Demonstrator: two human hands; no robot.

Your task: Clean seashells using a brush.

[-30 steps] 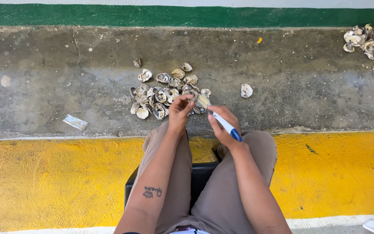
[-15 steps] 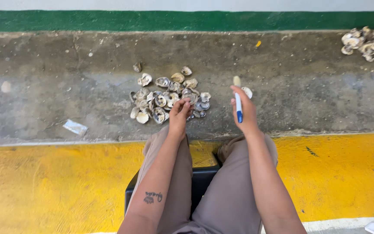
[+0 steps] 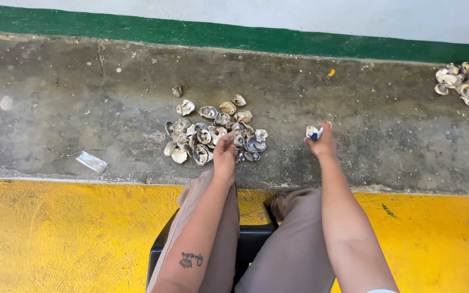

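Nearest to us, we sit on a dark stool [image 3: 248,241] with both knees in tan trousers [image 3: 294,249] over the yellow painted strip [image 3: 55,233] of floor. Our left forearm, with a small tattoo [image 3: 191,259], runs forward to the left hand [image 3: 225,154], which reaches down at the near edge of the pile of shells [image 3: 213,133]; its fingers curl downward onto the shells, though we cannot tell if they have closed on one yet.

Out to the side, the right hand [image 3: 323,144] is closed around a blue-handled tool [image 3: 315,135], with a pale shell [image 3: 311,131] just at its fingertips, well clear of the pile on the bare concrete floor [image 3: 82,108]. Whether that shell is gripped or merely touched we cannot make out.

By our judgement, we are between shells: one goes aside on the right while the left picks from the heap. What comes next calls for a firm pinch on a single shell and bringing both hands together over the knees.

Further off, a scrap of wrapper [image 3: 92,161] lies left, a second heap of shells [image 3: 468,87] sits far right, and a green band [image 3: 218,35] runs along the wall's foot.
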